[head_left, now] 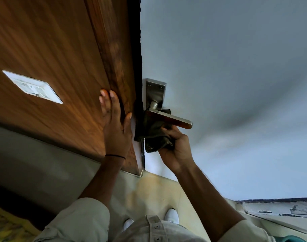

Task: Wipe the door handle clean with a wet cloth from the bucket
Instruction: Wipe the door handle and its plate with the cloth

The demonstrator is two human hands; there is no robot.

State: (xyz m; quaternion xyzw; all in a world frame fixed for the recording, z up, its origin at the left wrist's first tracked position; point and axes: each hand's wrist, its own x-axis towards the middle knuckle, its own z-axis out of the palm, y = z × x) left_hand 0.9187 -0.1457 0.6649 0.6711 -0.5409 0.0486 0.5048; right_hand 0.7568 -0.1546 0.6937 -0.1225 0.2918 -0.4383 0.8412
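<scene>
Right hand (175, 147), lower centre of frame, is closed around a dark, bunched cloth (153, 135), pressing it against the underside and inner end of the lever door handle (170, 118). Handle sits mid-frame on a pale grey-blue door (227, 67): brushed metal lever with a brown wood-look inlay, mounted on a rectangular metal backplate (155, 91) with two visible screws. Cloth wraps the neck end of the lever; the outer tip is bare. Left hand (115, 124) is open and flat, fingers spread a little, palm on the brown wooden door frame (114, 58) just left of the handle, holding nothing. Thin black band (115, 155) on the left wrist. White switch plate (32, 86) on the wood panel, left of frame; no readable writing on it. White shoes (172, 215) on the tiled floor (149, 189) at the bottom. Teal rim (292, 239) at lower right corner, possibly a bucket, contents can't be seen.
</scene>
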